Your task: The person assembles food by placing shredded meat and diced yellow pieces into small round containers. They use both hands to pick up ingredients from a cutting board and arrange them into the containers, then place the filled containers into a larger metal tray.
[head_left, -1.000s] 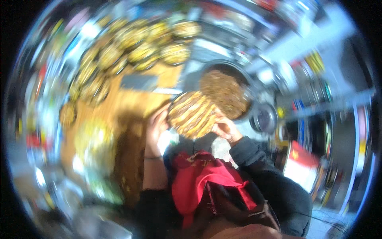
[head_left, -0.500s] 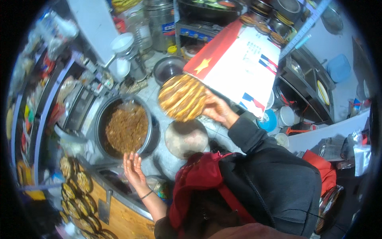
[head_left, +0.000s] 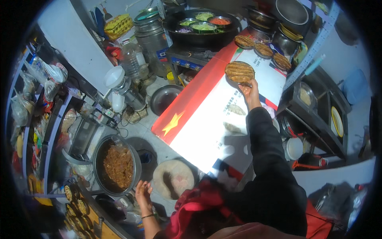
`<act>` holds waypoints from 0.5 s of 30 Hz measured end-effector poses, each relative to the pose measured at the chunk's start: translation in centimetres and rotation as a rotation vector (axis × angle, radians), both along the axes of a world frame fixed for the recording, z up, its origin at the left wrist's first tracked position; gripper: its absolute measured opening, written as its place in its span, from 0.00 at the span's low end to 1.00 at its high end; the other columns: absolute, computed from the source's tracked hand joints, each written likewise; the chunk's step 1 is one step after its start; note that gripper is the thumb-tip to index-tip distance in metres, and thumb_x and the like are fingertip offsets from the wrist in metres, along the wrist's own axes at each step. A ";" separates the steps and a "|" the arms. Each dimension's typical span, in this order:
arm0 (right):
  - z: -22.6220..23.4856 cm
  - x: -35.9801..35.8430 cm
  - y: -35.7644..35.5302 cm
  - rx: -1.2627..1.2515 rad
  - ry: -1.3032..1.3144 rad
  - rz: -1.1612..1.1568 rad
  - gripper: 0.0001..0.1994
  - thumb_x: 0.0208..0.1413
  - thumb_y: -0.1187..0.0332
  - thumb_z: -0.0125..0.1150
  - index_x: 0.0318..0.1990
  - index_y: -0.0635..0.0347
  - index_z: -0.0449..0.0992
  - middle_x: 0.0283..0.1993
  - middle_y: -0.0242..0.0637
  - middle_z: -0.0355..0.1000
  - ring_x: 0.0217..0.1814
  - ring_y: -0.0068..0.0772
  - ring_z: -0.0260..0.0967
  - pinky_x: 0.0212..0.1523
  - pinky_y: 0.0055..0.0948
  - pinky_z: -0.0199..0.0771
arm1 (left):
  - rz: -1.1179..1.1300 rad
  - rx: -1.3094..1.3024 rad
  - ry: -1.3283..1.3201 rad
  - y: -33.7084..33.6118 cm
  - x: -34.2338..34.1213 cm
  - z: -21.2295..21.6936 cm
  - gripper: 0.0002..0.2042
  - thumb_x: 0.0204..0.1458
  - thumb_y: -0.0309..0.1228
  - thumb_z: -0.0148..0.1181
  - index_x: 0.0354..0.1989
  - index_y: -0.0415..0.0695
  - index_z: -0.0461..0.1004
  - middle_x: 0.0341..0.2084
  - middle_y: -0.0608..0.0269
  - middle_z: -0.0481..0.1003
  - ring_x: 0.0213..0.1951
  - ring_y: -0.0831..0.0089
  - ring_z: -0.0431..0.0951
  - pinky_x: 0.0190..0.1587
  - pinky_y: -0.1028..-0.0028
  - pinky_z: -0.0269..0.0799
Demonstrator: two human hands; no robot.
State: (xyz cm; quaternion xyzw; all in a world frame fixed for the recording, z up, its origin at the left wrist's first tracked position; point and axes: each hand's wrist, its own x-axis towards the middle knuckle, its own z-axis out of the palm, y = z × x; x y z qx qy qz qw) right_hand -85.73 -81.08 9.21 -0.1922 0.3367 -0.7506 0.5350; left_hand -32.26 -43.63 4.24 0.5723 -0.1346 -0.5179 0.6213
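My right hand is stretched out over the white and red tabletop. Its fingers grip the near rim of a round bowl of brown slices, laid in rows and heaped to the top. Three similar filled bowls stand at the far end of the same table. Near the big metal pot my left hand hangs in the air, palm up, fingers loosely bent and apart, holding nothing. Inside that pot lies a brown chunky mix.
A round stool stands between pot and table. Beyond it, a metal basin rests on the floor. A large black wok with several dishes of shredded vegetables sits at the back. Filled dark bowls line a wooden board at lower left.
My right hand has carried the bowl of brown slices away from me, over the table toward the other bowls. My left hand stays empty near the pot. The view has shifted.
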 end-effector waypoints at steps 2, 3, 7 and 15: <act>-1.5 -1.9 -4.8 0.024 0.012 0.031 0.16 0.52 0.65 0.49 0.47 0.60 0.66 0.44 0.43 0.68 0.44 0.37 0.69 0.42 0.34 0.75 | 0.053 0.078 -0.047 -0.2 -0.4 -0.4 0.20 0.53 0.31 0.56 0.55 0.41 0.63 0.42 0.58 0.71 0.43 0.62 0.73 0.42 0.68 0.70; -2.3 -2.3 -7.1 0.015 -0.008 0.000 0.16 0.53 0.65 0.49 0.48 0.59 0.66 0.46 0.44 0.68 0.45 0.38 0.69 0.44 0.36 0.74 | 0.074 0.081 -0.050 -0.1 -0.5 -0.5 0.20 0.53 0.31 0.56 0.54 0.41 0.63 0.41 0.57 0.71 0.42 0.62 0.73 0.41 0.68 0.70; -4.5 -3.6 -14.8 0.033 -0.196 -0.073 0.17 0.50 0.72 0.47 0.50 0.56 0.62 0.48 0.49 0.66 0.44 0.48 0.70 0.39 0.46 0.77 | 0.167 0.101 -0.048 -0.1 -0.9 -0.3 0.17 0.51 0.27 0.57 0.50 0.39 0.65 0.37 0.56 0.72 0.39 0.62 0.74 0.36 0.69 0.71; -5.8 -4.7 -22.5 0.046 -0.254 -0.151 0.19 0.48 0.73 0.49 0.50 0.58 0.59 0.46 0.53 0.65 0.42 0.56 0.70 0.38 0.50 0.78 | 0.222 0.133 -0.113 -0.3 -1.1 0.1 0.12 0.53 0.26 0.55 0.46 0.41 0.67 0.33 0.58 0.73 0.34 0.66 0.75 0.31 0.71 0.71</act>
